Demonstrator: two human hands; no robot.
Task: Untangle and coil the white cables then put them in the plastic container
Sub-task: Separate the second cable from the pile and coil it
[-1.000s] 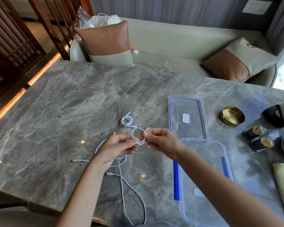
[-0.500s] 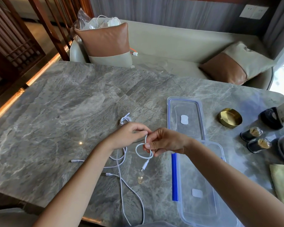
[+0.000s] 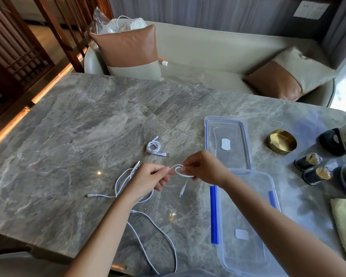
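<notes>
White thin cable (image 3: 179,173), head view: one small loop at frame centre, plug hanging down | my left hand (image 3: 150,179) pinches its left side | my right hand (image 3: 203,168) pinches its right | clear plastic container (image 3: 234,254) open, lower right | small coiled white cable (image 3: 153,147) lies just above my hands on grey marble table (image 3: 68,136)

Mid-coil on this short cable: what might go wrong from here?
1. The held cable is one small loop pinched only by fingertips of the left hand and right hand, its plug end dangling; it may spring open before reaching the plastic container.
2. The loose cables lie under the left forearm and one trails off the table edge; an arm sweep might drag them down.
</notes>
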